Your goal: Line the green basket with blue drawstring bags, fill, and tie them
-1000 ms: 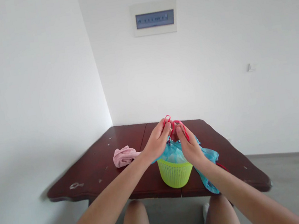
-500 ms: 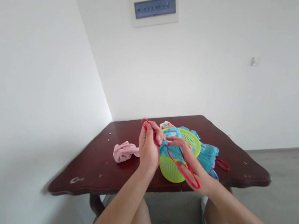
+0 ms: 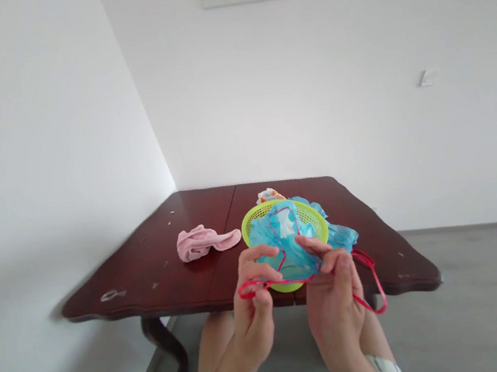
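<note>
A light blue plastic bag (image 3: pixel 260 234) with a thin red drawstring (image 3: pixel 292 281) lies bunched in a yellow-green mesh basket (image 3: pixel 248 216). In front of the basket, my left hand (image 3: pixel 255 314) has the drawstring between thumb and fingers, and a small loop sticks out past them. My right hand (image 3: pixel 335 298) pinches the other side of the string, its fingers closed. From it a red loop hangs out to the right. Between the two hands the string runs nearly level. Part of the bag near my right fingers is hidden.
To the left of the basket a crumpled pink cloth (image 3: pixel 201 242) rests on the dark red wooden table (image 3: pixel 162 269). More blue plastic (image 3: pixel 342 236) lies at the basket's right, and a white-and-orange crumpled item (image 3: pixel 269 195) behind it. White walls (image 3: pixel 352 69) stand behind and left.
My hands have come lower and closer to me and moved apart, stretching the drawstring between them. More of the bag and basket now shows. The view has tilted down.
</note>
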`<state>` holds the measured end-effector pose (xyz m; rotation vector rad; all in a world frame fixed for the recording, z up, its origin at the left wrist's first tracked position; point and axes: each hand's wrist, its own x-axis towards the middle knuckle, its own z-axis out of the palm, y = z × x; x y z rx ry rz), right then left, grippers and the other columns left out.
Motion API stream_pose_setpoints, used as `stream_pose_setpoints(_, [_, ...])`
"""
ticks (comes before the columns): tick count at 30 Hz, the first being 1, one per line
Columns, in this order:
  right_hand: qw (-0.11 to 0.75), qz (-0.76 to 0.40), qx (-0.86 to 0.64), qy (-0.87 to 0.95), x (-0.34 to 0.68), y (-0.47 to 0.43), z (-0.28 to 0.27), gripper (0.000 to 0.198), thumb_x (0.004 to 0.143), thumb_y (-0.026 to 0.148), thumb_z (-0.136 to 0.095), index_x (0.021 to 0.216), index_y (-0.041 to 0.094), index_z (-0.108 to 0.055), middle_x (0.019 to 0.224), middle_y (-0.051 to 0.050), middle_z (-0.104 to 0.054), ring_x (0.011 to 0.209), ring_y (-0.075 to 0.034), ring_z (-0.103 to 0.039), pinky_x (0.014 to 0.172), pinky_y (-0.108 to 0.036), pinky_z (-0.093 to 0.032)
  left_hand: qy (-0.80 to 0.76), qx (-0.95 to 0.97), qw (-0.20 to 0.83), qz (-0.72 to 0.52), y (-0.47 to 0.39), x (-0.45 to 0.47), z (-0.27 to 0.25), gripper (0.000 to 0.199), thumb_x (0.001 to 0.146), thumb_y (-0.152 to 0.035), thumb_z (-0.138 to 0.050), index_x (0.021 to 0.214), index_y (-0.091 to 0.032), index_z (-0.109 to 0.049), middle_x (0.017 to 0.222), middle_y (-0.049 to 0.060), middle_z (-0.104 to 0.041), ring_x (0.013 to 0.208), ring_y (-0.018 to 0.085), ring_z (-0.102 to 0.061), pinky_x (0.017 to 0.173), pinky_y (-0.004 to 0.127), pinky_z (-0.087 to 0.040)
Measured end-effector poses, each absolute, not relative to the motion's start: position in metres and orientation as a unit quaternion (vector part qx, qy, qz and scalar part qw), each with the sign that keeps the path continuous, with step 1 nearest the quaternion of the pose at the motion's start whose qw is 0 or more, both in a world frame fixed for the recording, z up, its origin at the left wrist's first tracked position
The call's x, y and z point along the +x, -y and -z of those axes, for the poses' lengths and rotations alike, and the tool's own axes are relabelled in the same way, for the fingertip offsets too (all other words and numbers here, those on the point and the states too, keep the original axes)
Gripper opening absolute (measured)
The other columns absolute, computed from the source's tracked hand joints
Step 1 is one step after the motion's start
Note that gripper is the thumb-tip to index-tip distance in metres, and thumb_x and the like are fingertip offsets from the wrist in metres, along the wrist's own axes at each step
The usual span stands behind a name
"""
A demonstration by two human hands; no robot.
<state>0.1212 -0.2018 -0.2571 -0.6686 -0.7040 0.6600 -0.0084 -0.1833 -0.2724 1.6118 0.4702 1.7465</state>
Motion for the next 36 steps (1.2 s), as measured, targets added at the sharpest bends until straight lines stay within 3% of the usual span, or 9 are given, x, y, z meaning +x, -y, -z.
stream_pose_setpoints(2, [0.843,-0.322,-0.314,0.297,0.13,0.205,0.251,0.047,0.122,0.063,-0.052,0.089,0.03,-0.044,0.095,-0.005,-0.07,0.086,-0.028,-0.07,0.097,-0.053,-0.065,-0.231,0.725,0.248,-0.6,0.182,-0.02,0.284,0.06,0.104,-0.076,-0.085,0.151,-0.041,-0.077,0.181,0.014,-0.055,0.169,0.047,-0.049,0.134,0.065,-0.046])
stream_pose_setpoints(5, [0.851,-0.345,-0.282,0.278,0.135,0.214,0.243,0.046,0.124,0.057,-0.055,0.088,0.029,-0.045,0.073,0.003,-0.045,0.066,-0.022,-0.048,0.081,-0.042,-0.059,-0.284,0.815,0.133,-0.487,0.181,-0.027,0.294,0.108,0.093,-0.075,-0.097,0.184,-0.042,-0.05,0.2,0.017,-0.029,0.185,0.053,-0.023,0.146,0.071,-0.03])
stream_pose_setpoints(7, [0.858,-0.358,-0.245,0.274,0.133,0.219,0.242,0.05,0.122,0.055,-0.062,0.083,0.028,-0.049,0.072,0.004,-0.038,0.065,-0.019,-0.041,0.069,-0.036,-0.05,-0.292,0.838,0.101,-0.45,0.182,-0.025,0.299,0.087,0.112,-0.061,-0.081,0.188,-0.039,-0.046,0.202,0.016,-0.027,0.188,0.048,-0.021,0.147,0.068,-0.028])
stream_pose_setpoints(10, [0.87,-0.325,-0.229,0.293,0.127,0.226,0.246,0.05,0.122,0.05,-0.067,0.079,0.025,-0.058,0.075,0.003,-0.043,0.068,-0.018,-0.042,0.066,-0.033,-0.044,-0.264,0.829,0.099,-0.483,0.184,-0.018,0.305,0.041,0.128,-0.039,-0.052,0.161,-0.034,-0.077,0.195,0.01,-0.046,0.186,0.035,-0.032,0.146,0.055,-0.032])
stream_pose_setpoints(17, [0.883,-0.291,-0.212,0.301,0.128,0.235,0.264,0.05,0.127,0.047,-0.056,0.081,0.025,-0.056,0.081,0.001,-0.056,0.078,-0.019,-0.054,0.077,-0.034,-0.051,-0.221,0.57,0.43,-0.664,0.196,0.002,0.309,0.052,0.128,-0.053,-0.054,0.09,-0.024,-0.075,0.121,0.012,-0.092,0.149,0.032,-0.076,0.139,0.053,-0.044])
stream_pose_setpoints(23, [0.836,-0.387,-0.206,0.331,0.139,0.23,0.28,0.051,0.128,0.047,-0.049,0.082,0.026,-0.051,0.079,0.0,-0.062,0.075,-0.019,-0.057,0.077,-0.033,-0.054,-0.106,0.418,0.629,-0.647,0.202,-0.002,0.28,0.049,0.126,-0.053,-0.059,0.085,-0.026,-0.056,0.058,-0.002,-0.071,0.096,0.026,-0.086,0.137,0.048,-0.047])
stream_pose_setpoints(27, [0.836,-0.39,-0.213,0.323,0.15,0.224,0.285,0.052,0.127,0.048,-0.053,0.08,0.026,-0.052,0.078,0.0,-0.065,0.075,-0.019,-0.061,0.078,-0.032,-0.057,0.028,0.388,0.692,-0.608,0.203,-0.01,0.269,0.046,0.133,-0.034,-0.035,0.093,-0.025,-0.056,0.046,-0.013,-0.033,0.04,0.012,-0.035,0.099,0.033,-0.063])
stream_pose_setpoints(30, [0.839,-0.391,-0.212,0.312,0.159,0.222,0.284,0.052,0.125,0.05,-0.059,0.079,0.025,-0.053,0.078,0.001,-0.065,0.075,-0.018,-0.064,0.078,-0.031,-0.059,0.046,0.37,0.703,-0.605,0.201,-0.01,0.267,0.043,0.133,-0.041,-0.039,0.099,-0.024,-0.059,0.064,-0.011,-0.022,0.052,0.012,-0.013,0.071,0.023,-0.054])
stream_pose_setpoints(36, [0.835,-0.418,-0.212,0.29,0.172,0.227,0.275,0.054,0.123,0.055,-0.065,0.079,0.025,-0.055,0.081,0.0,-0.07,0.087,-0.019,-0.077,0.094,-0.034,-0.066,0.01,0.474,0.642,-0.602,0.191,-0.009,0.273,0.024,0.127,-0.041,-0.056,0.113,-0.024,-0.065,0.084,-0.005,-0.029,0.068,0.014,-0.025,0.067,0.026,-0.037])
